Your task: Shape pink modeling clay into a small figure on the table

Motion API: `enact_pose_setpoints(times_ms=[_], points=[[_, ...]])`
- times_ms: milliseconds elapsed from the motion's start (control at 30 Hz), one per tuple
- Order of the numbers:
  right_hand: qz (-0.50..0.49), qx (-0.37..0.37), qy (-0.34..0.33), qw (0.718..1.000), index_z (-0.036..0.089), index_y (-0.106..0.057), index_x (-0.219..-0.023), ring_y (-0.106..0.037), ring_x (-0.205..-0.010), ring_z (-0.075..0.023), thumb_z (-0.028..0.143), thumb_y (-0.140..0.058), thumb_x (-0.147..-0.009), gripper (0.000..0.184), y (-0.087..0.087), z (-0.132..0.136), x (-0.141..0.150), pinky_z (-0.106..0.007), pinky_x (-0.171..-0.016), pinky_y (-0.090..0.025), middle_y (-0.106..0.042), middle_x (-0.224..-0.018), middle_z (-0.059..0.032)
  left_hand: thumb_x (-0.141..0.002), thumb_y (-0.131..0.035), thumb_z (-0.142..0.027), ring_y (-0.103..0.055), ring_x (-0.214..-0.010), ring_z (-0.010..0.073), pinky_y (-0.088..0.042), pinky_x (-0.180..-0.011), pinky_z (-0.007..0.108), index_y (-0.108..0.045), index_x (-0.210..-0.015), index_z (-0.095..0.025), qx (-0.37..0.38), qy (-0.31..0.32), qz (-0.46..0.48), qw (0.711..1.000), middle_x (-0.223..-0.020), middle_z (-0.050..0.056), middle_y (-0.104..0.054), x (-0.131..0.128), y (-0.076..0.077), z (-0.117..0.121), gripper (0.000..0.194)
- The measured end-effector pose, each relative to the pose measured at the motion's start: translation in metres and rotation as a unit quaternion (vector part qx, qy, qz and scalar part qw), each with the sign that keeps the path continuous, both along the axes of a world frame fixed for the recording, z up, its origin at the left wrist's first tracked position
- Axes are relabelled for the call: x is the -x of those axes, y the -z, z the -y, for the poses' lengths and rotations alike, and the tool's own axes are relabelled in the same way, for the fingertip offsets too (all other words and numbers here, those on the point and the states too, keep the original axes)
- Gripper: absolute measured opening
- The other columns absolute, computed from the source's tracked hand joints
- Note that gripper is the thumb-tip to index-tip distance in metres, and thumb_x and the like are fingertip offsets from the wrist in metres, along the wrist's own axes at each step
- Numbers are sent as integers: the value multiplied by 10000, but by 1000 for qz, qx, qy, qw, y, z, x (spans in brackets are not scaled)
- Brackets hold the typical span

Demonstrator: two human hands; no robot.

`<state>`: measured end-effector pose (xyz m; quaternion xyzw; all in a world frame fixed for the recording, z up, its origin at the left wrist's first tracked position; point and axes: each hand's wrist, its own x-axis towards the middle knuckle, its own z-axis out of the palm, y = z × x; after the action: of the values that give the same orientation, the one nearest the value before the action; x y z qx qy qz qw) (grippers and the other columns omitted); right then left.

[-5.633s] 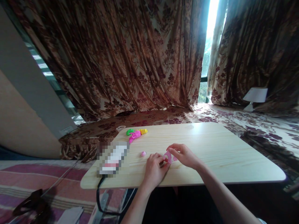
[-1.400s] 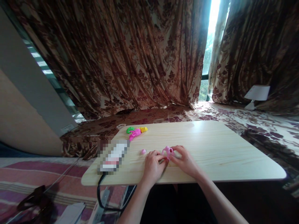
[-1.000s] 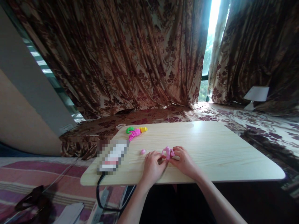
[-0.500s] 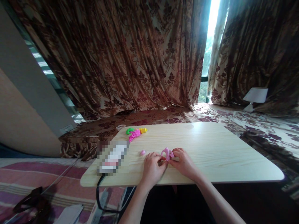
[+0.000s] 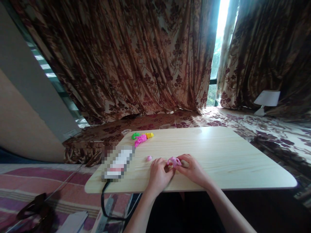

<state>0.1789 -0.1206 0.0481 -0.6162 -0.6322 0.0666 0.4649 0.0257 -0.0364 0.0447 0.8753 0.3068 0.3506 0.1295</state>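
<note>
Between my two hands is a light pink piece of what looks like modelling clay [image 5: 174, 161], irregular, with thin parts sticking out to its sides. My left hand [image 5: 160, 173] pinches its left side, fingers curled and the thumb turned inward. On the other side my right hand [image 5: 190, 168] has its thumb and fingers closed on the right part. Both hands rest low over the light wooden table [image 5: 209, 145]; the exact fingertip contact is partly hidden. A small pink ball [image 5: 149, 158] lies on the table just left of my left hand.
Green [image 5: 135, 136], magenta [image 5: 141, 140] and yellow [image 5: 149, 135] pieces lie together at the table's far left. A blurred-out flat object [image 5: 118, 163] with a black cable [image 5: 103, 200] lies at the left. A white lamp [image 5: 267, 98] stands beyond, at right.
The pink piece, which stood taller with open loops, now looks lower and more folded between my fingers. My hands have hardly moved, and the view has shifted slightly.
</note>
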Motion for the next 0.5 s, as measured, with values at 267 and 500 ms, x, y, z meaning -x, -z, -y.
enact_pose_setpoints(times_ms=[267, 500], points=[[-46, -6, 2, 999, 208, -659, -796, -590, -808, -191, 260, -572, -836, 109, -1, 0, -1, -293, -752, -452, -649, -796, -18, -716, -637, -329, -568, -760, 211, -401, -737, 327, -645, -749, -216, 4, 10, 3, 1000, -717, 30, -615, -2, -1, 1, 118], [-83, -11, -8, 996, 212, -662, -839, -602, -818, -194, 256, -569, -835, 103, 2, 0, -1, -305, -756, -474, -661, -825, -22, -754, -615, -329, -571, -747, 201, -400, -740, 320, -663, -727, -217, 15, 17, 7, 1000, -693, 27, -630, -7, 1, -2, 126]])
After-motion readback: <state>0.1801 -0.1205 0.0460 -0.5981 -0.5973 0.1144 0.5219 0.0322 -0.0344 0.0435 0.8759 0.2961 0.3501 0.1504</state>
